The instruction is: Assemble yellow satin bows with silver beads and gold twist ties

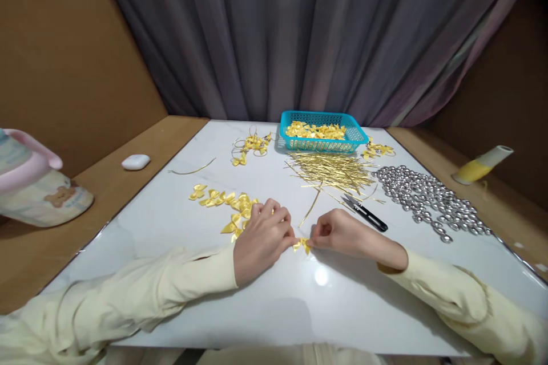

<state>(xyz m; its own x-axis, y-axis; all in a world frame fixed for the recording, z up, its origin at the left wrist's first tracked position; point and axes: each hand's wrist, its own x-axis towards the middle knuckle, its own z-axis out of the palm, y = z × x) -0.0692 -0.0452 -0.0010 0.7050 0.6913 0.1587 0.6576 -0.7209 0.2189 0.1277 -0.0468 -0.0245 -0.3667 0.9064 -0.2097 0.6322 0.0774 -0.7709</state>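
Observation:
A small yellow ribbon bow (302, 245) is pinched between my two hands just above the white tabletop. My left hand (265, 238) grips its left end with closed fingers, and my right hand (340, 234) grips its right end between thumb and forefinger. Several more yellow bows (240, 203) lie scattered beyond and to the left of my left hand, partly covered by it. Beyond my right hand are a loose gold twist tie (311, 203) and black thread snips (365, 214).
Behind sits a turquoise basket (323, 116) of yellow bows, with a pile of gold ties (334, 170) before it. Silver beads (428, 197) spread at right. Bows with wires (252, 145) lie back left. A bottle (47, 194), white case (136, 162) and yellow tube (482, 165) flank the table.

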